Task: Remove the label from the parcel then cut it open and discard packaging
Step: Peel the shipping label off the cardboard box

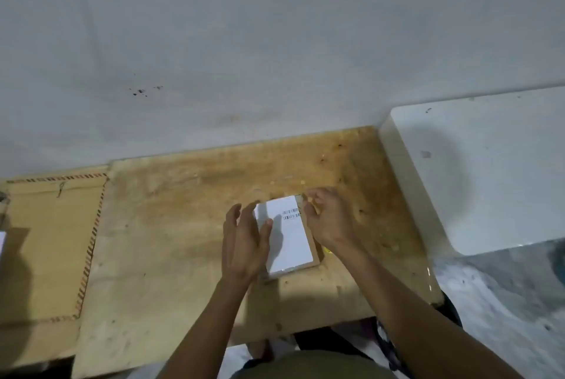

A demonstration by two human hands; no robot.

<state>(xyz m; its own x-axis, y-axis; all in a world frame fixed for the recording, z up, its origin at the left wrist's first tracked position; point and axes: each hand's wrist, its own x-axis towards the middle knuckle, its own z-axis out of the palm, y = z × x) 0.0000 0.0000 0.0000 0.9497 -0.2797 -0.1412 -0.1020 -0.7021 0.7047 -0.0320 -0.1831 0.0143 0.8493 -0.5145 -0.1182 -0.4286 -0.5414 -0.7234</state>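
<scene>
A small brown parcel [316, 245] lies on the worn wooden table [183, 241], its top almost covered by a white label [289, 244] with barcodes near its far end. My left hand [244, 244] rests against the parcel's left side, fingers nearly straight and the thumb lying on the label. At the far right corner of the label my right hand [325, 216] has its fingers curled, the fingertips picking at the label's edge. Whether the corner is lifted is too blurred to tell.
A flat cardboard piece [46, 241] with a zigzag edge lies on the table's left part. A white block-like surface [489, 170] stands at the right, beside the table. A grey wall runs behind. The table's front edge is close to my body.
</scene>
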